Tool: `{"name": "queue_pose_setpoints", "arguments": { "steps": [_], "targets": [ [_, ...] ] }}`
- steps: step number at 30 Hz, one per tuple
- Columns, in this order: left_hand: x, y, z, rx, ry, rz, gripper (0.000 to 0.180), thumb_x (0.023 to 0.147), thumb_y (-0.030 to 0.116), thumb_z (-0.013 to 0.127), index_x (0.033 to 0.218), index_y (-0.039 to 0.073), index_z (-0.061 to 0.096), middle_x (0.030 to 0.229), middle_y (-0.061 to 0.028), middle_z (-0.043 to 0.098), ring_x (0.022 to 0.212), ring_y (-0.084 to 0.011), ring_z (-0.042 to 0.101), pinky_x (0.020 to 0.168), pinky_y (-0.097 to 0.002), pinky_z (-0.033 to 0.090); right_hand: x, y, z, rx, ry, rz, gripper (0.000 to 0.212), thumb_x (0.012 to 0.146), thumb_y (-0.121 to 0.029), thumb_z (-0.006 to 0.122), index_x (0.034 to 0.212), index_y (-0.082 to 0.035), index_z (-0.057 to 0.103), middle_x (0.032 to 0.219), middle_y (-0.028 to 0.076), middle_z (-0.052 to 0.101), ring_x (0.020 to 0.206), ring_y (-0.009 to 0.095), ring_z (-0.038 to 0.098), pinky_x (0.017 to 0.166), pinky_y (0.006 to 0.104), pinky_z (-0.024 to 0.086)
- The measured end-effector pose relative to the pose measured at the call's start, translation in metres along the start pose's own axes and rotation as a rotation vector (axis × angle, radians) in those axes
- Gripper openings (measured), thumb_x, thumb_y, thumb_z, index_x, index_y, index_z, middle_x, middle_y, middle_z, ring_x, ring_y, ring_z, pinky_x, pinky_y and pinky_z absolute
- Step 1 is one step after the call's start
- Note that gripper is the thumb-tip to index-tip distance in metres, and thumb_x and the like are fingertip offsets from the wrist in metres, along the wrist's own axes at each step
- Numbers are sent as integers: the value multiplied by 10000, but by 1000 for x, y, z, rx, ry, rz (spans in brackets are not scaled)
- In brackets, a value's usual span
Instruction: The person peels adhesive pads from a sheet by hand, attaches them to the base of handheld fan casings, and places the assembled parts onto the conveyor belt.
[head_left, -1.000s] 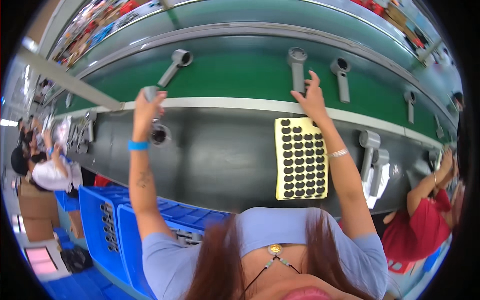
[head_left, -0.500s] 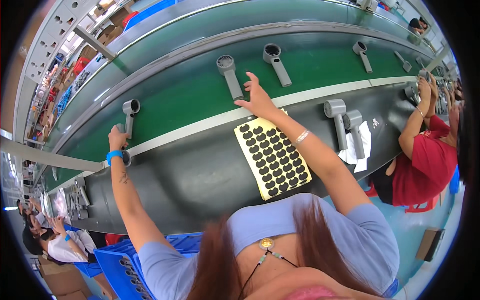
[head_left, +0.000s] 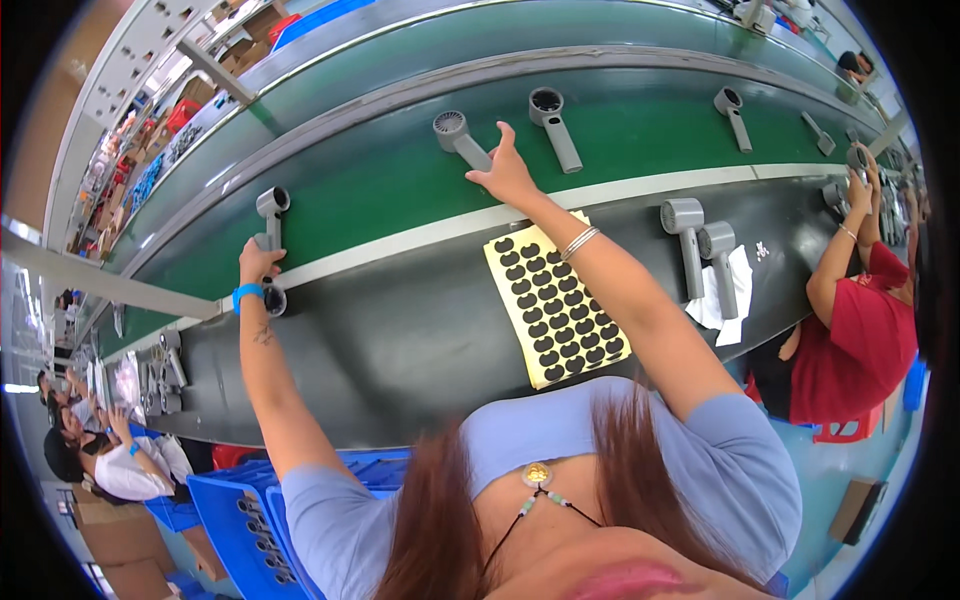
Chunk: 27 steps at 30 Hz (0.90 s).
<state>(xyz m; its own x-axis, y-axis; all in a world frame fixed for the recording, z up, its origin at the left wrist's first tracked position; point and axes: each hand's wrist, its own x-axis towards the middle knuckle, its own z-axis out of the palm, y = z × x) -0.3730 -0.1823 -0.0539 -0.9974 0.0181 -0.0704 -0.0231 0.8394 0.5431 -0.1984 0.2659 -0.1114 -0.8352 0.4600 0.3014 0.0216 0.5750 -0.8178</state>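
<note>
Right hand (head_left: 508, 172) has advanced onto the belt (head_left: 380, 180), fingers spread on a grey dryer (head_left: 459, 139). Left hand (head_left: 258, 262) stays clamped around another dryer (head_left: 270, 215).

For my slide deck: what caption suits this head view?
Left hand holds a grey dryer and right hand reaches another on the green conveyor.
</note>
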Motion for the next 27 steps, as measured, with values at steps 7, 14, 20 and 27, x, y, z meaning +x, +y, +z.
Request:
{"name": "queue_pose_setpoints", "arguments": {
  "steps": [7,14,20,27],
  "targets": [
    [-8,4,-6,-63,133,13,291,683,70,742,887,-50,572,712,-145,646,490,-190,628,431,-325,514,9,-17,12,-50,-48,-56,877,778,-178,710,1410,-71,113,1004,222,552,936,404,593,832,456,467],
    [-59,48,-26,-467,164,125,222,775,158,677,874,-39,648,669,-60,627,541,-115,606,509,-258,473,-23,-41,-56,814,-223,106,641,941,-144,528,1407,-88,91,1060,136,606,778,122,558,657,234,437],
    [-174,108,-8,-524,48,246,350,815,161,683,1075,-68,633,677,-32,592,537,-84,530,519,-226,400,-134,-32,-151,163,114,-39,743,864,-46,613,1426,-66,127,1153,195,553,1026,253,574,920,359,433],
    [-265,163,31,-831,-139,245,325,816,105,673,1087,-69,634,700,-36,598,543,-87,548,525,-225,417,-234,10,-195,-323,382,155,720,868,-66,620,1430,-26,172,1158,225,535,1038,312,559,900,366,432]
  ]
}}
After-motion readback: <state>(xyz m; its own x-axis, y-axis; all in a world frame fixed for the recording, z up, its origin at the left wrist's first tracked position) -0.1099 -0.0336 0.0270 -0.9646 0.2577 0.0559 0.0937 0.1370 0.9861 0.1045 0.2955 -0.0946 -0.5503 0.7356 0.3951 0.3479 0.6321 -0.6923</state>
